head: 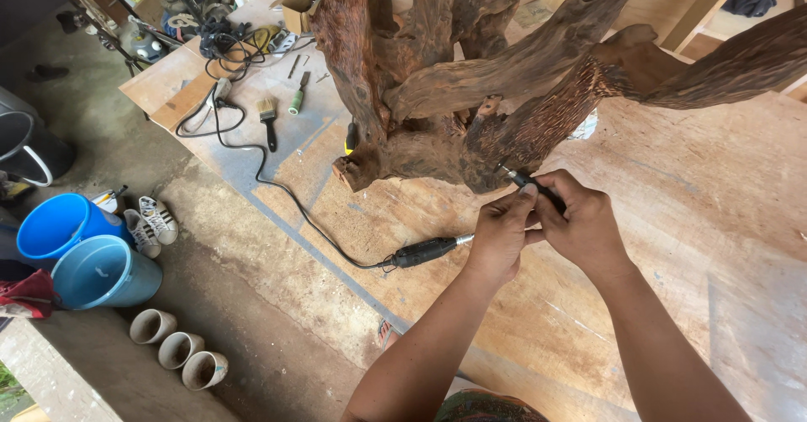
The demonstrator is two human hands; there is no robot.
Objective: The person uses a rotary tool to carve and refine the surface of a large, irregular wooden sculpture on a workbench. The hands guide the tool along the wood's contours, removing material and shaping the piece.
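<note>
Head view, just right of centre — both hands meet at a slim black rotary handpiece [531,185], the right hand [582,224] curled around its body and the left hand [501,235] pinching in beside it, the tip touching the underside of the gnarled reddish root sculpture [471,86] that fills the top of the frame. From under the left hand a flexible shaft runs to a black connector [424,251] and a cord [277,182] snaking toward the upper left across the plywood workbench [714,220]. Further up the bench lies a paintbrush [268,118] — and at the lower left, two blue buckets [84,250] stand on the concrete floor beside a pair of sneakers [151,223].
</note>
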